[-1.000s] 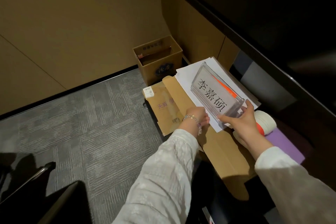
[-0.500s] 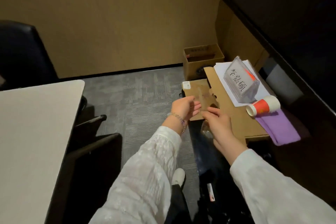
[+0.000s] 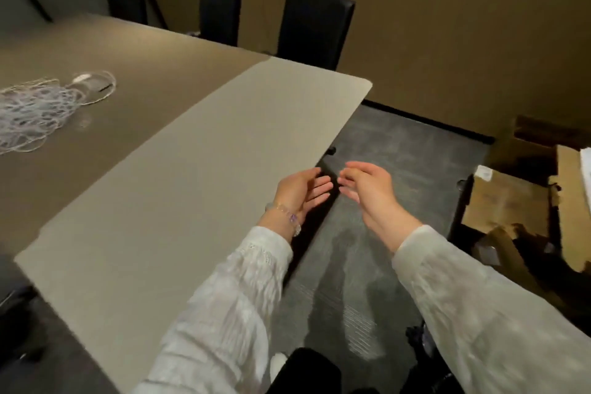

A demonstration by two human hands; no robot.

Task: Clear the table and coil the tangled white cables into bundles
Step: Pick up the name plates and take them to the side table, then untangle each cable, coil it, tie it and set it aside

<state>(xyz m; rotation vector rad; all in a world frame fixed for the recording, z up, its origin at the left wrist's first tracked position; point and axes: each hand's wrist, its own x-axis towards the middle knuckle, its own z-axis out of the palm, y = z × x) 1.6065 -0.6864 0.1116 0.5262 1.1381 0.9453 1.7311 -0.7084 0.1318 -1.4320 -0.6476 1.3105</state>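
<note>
By table (image 3: 204, 169) edge: left hand (image 3: 299, 190) & right hand (image 3: 367, 187) relaxed, empty; white cables (image 3: 38, 105) far left.

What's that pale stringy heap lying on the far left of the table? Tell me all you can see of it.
It is a tangle of thin white cables lying flat on the table, near its left side, running out of the picture there. Most strands are knotted in a loose, messy heap; at the far end one neater loop rings what looks like a small pale plug. The left hand and right hand are well away; only the table touches the cables.
</note>
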